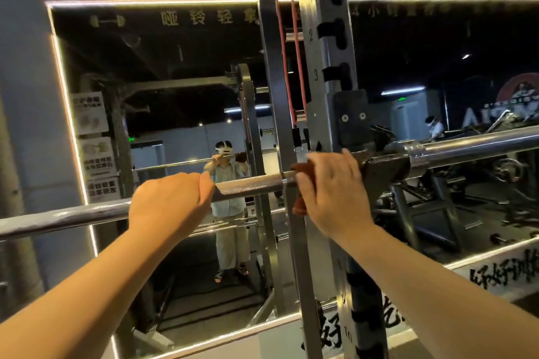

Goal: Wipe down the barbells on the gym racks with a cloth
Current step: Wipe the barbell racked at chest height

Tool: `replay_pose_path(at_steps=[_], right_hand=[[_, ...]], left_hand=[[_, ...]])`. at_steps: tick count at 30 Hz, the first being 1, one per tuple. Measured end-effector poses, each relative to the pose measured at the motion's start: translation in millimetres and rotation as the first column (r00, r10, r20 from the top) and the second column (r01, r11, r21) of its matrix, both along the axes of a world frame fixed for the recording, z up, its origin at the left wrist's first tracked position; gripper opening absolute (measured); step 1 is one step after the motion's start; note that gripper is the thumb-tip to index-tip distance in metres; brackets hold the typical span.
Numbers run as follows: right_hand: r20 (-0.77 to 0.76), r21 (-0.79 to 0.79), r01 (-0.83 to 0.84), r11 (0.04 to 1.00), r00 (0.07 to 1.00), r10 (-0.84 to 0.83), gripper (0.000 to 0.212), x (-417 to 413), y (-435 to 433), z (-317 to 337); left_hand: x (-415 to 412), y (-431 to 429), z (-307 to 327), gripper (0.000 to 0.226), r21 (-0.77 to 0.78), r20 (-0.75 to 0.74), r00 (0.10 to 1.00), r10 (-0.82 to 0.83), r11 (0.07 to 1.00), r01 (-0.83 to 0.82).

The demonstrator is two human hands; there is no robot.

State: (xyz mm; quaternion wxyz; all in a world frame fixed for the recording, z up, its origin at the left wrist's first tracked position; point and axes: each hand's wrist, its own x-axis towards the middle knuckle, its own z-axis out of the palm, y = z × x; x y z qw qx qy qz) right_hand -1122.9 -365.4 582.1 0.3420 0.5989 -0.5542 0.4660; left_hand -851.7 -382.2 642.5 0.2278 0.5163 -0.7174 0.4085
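A wide wall mirror (175, 81), edged by a glowing light strip, fills the background; its reflections are dim and blurred. In front stands a grey steel rack post (329, 46), square, with numbered notches, its top and foot cut off. The barbell (248, 186) runs across the view and rests on the post's dark hook (382, 166). It is smooth chrome at the left and cross-hatched in the middle, with both ends out of view. The left hand (169, 204) curls bare over the bar. The right hand (332, 189) grips a rust-brown cloth (300, 204) wrapped round the bar just beside the post. Its fingertips and most of the cloth are hidden.
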Motion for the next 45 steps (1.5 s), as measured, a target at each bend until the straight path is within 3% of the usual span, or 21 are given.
replay_pose_path(at_steps=[7,11,16,20,23,26,31,34,37,39,41,44,45], right_hand=[[0.382,-0.156,-0.022,0.988,0.921,0.081,0.040,50,-9,3],[0.142,-0.025,-0.096,0.995,0.985,0.098,0.031,103,-7,-2],[-0.118,0.094,-0.071,0.993,0.990,0.082,0.035,64,-3,19],[0.015,0.135,0.056,0.989,0.998,-0.059,0.044,71,-4,41],[0.087,0.136,0.144,0.980,0.984,-0.157,0.044,98,-5,39],[0.043,0.121,0.021,0.992,0.999,-0.026,0.044,127,0,23],[-0.131,0.127,-0.190,0.974,0.970,0.206,0.038,124,16,15],[-0.223,0.119,-0.037,0.992,0.973,0.063,0.042,102,10,23],[-0.051,0.069,0.110,0.992,0.993,-0.107,0.046,126,1,34],[-0.053,0.079,0.165,0.983,0.986,-0.161,0.042,162,-6,34],[-0.099,0.101,0.078,0.992,0.993,-0.068,0.035,195,-9,29],[-0.173,0.113,-0.136,0.984,0.973,0.155,0.028,201,0,26],[-0.234,0.146,-0.138,0.980,0.957,0.170,0.027,190,2,29]], left_hand=[[0,2,1,0.024,-0.003,0.154,0.986,0.057,0.998,-0.057],[0,4,1,0.022,-0.011,0.156,0.987,0.051,0.999,-0.050],[4,6,5,0.020,0.034,0.110,0.994,-0.024,0.999,0.021],[16,7,5,0.020,0.125,0.104,0.982,-0.156,0.982,0.142],[43,5,12,0.022,0.162,0.093,0.992,-0.084,0.985,0.068],[65,8,19,0.021,0.176,0.081,0.996,0.031,0.983,-0.045],[60,-1,10,0.031,0.083,0.032,0.999,-0.009,0.997,0.006],[66,-6,3,0.029,0.035,0.058,0.996,-0.066,0.997,0.064],[69,-4,3,0.023,0.016,0.068,0.992,-0.108,0.994,0.107],[74,-2,4,0.017,0.071,0.063,0.989,-0.136,0.989,0.131],[84,2,5,0.015,0.110,0.046,0.989,-0.139,0.985,0.133],[98,4,4,0.021,0.054,0.002,0.993,-0.116,0.992,0.116],[99,2,1,0.023,0.031,-0.004,0.992,-0.123,0.992,0.123]])
